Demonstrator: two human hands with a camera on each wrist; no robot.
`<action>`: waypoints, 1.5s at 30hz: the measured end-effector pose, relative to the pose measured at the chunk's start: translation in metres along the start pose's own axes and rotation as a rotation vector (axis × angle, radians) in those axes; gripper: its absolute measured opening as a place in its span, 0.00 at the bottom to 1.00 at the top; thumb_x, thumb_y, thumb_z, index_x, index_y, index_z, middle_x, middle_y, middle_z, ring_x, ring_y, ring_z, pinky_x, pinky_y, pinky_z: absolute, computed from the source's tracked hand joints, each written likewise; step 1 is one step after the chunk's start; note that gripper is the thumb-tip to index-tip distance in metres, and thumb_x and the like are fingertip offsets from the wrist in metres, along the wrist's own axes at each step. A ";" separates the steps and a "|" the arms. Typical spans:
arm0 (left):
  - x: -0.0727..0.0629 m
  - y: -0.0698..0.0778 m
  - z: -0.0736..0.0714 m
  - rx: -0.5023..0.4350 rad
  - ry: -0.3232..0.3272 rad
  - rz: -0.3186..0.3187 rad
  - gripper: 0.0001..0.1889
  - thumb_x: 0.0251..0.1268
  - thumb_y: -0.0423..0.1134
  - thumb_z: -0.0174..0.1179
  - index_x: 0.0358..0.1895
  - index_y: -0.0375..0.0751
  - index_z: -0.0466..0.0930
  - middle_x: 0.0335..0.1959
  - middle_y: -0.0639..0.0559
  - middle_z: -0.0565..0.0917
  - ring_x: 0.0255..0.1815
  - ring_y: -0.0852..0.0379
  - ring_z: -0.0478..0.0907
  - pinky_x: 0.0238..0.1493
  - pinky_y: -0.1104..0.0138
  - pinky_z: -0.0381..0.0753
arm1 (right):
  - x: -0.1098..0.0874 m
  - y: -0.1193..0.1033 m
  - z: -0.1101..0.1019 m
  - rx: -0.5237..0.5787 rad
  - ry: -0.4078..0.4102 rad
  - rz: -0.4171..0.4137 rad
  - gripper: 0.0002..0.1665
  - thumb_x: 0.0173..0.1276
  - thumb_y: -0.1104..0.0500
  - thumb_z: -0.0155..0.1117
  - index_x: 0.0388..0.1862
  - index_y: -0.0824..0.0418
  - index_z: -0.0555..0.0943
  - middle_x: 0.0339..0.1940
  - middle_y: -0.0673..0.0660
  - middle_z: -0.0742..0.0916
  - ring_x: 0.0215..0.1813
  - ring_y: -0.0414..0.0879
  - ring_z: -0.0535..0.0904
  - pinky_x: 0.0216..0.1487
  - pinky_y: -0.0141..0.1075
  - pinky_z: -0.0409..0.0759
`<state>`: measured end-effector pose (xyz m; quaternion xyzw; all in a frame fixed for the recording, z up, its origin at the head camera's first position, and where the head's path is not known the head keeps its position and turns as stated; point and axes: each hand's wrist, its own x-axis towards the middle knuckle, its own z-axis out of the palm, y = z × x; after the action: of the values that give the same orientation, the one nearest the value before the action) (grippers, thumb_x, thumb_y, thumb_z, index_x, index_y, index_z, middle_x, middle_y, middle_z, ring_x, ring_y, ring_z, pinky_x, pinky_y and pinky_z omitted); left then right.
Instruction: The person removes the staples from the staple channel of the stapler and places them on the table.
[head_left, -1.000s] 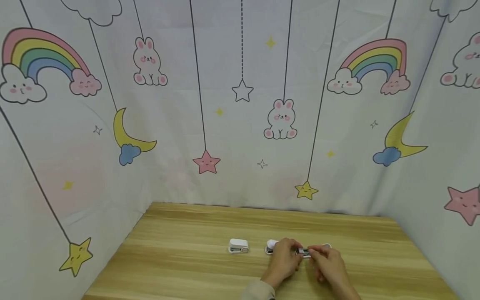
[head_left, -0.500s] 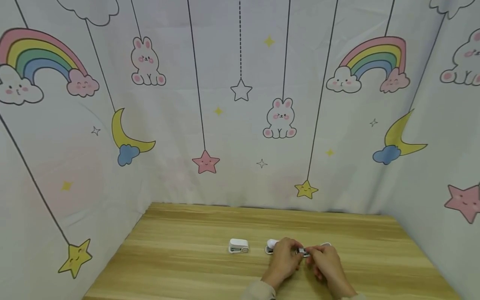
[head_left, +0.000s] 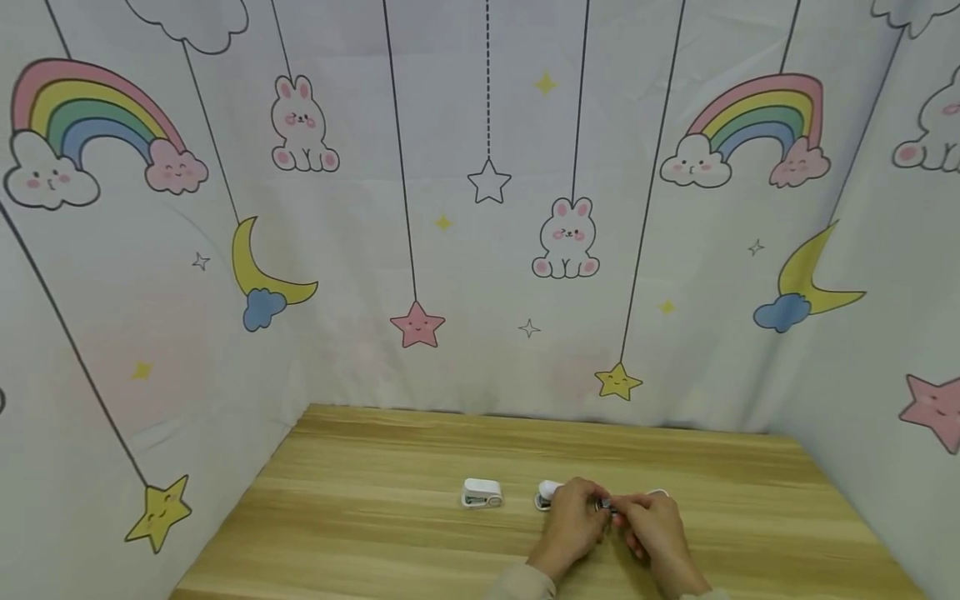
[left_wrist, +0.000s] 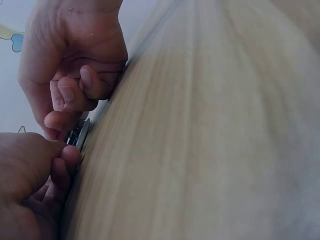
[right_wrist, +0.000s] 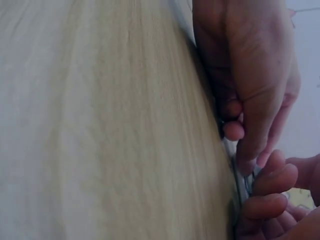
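Close together over the table, my left hand [head_left: 573, 525] and my right hand [head_left: 652, 529] hold a small stapler [head_left: 607, 504] between their fingertips. Mostly its dark and silvery metal part shows; fingers cover the rest. In the left wrist view this metal part [left_wrist: 79, 134] lies low at the tabletop, pinched from both sides. The right wrist view shows a thin metal edge [right_wrist: 248, 182] between the fingertips. Partly hidden behind my left hand is a second white mini stapler [head_left: 546, 493]. A white rounded edge [head_left: 658, 492] peeks out behind my right hand; whether it belongs to the held stapler I cannot tell.
Farther left on the wooden table [head_left: 360, 517] stands another white mini stapler [head_left: 482, 492]. A white curtain [head_left: 480, 358] printed with rabbits, stars and rainbows encloses the table at the back and sides.
My right fingertips have moved left toward the left ones, so less of the stapler's metal part shows between them. The other staplers stay put; the head view shifts slightly.
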<state>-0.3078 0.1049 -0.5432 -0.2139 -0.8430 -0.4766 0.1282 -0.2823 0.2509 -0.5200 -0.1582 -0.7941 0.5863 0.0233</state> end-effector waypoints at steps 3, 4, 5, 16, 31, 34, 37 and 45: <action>0.000 0.000 0.000 -0.020 -0.005 -0.020 0.08 0.60 0.28 0.75 0.41 0.40 0.92 0.38 0.49 0.89 0.33 0.65 0.84 0.41 0.76 0.80 | 0.000 0.000 0.001 0.004 0.009 0.014 0.13 0.73 0.60 0.71 0.45 0.72 0.90 0.17 0.51 0.87 0.12 0.36 0.71 0.15 0.27 0.69; 0.000 0.000 0.001 -0.022 -0.007 -0.026 0.08 0.60 0.29 0.75 0.41 0.40 0.92 0.39 0.49 0.89 0.33 0.65 0.83 0.42 0.76 0.80 | 0.000 0.000 0.002 0.001 0.010 0.013 0.13 0.72 0.60 0.71 0.44 0.72 0.90 0.17 0.51 0.87 0.12 0.36 0.71 0.15 0.27 0.69; -0.001 0.000 0.001 -0.017 -0.008 -0.030 0.08 0.60 0.29 0.75 0.41 0.41 0.92 0.39 0.49 0.90 0.34 0.65 0.84 0.42 0.76 0.80 | 0.000 0.000 0.002 0.001 0.015 0.018 0.12 0.72 0.61 0.71 0.43 0.71 0.90 0.17 0.51 0.87 0.12 0.36 0.71 0.15 0.27 0.69; 0.002 0.002 0.001 -0.074 -0.022 -0.054 0.07 0.60 0.28 0.75 0.40 0.39 0.92 0.37 0.48 0.89 0.22 0.76 0.76 0.38 0.80 0.77 | 0.000 0.002 -0.003 0.032 0.058 0.021 0.13 0.72 0.62 0.69 0.45 0.73 0.89 0.17 0.50 0.86 0.13 0.36 0.73 0.15 0.27 0.71; -0.001 0.003 0.002 -0.150 -0.039 -0.108 0.08 0.60 0.26 0.74 0.41 0.36 0.91 0.38 0.46 0.88 0.13 0.80 0.70 0.26 0.80 0.76 | -0.011 0.015 -0.031 0.029 0.060 0.085 0.11 0.71 0.59 0.69 0.41 0.68 0.88 0.17 0.47 0.83 0.14 0.37 0.70 0.15 0.30 0.69; 0.000 0.003 0.003 -0.132 -0.034 -0.100 0.07 0.60 0.26 0.75 0.41 0.37 0.91 0.38 0.47 0.88 0.14 0.79 0.70 0.31 0.81 0.76 | -0.011 0.017 -0.036 -0.010 0.052 0.085 0.10 0.68 0.59 0.70 0.37 0.67 0.88 0.17 0.47 0.83 0.13 0.37 0.69 0.14 0.30 0.68; 0.000 0.003 0.003 -0.127 -0.036 -0.102 0.08 0.60 0.27 0.75 0.41 0.38 0.91 0.37 0.48 0.87 0.14 0.79 0.71 0.31 0.81 0.76 | -0.011 0.017 -0.037 -0.042 0.050 0.095 0.09 0.66 0.59 0.72 0.33 0.66 0.88 0.17 0.47 0.83 0.14 0.37 0.69 0.15 0.30 0.69; -0.001 0.003 0.002 -0.128 -0.032 -0.108 0.08 0.61 0.27 0.74 0.43 0.37 0.91 0.39 0.47 0.88 0.13 0.79 0.71 0.28 0.81 0.76 | -0.011 0.015 -0.034 -0.075 0.073 0.104 0.10 0.63 0.57 0.73 0.35 0.65 0.89 0.17 0.47 0.84 0.16 0.38 0.72 0.17 0.31 0.72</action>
<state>-0.3051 0.1079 -0.5420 -0.1834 -0.8230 -0.5324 0.0749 -0.2610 0.2838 -0.5222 -0.2215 -0.8049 0.5502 0.0158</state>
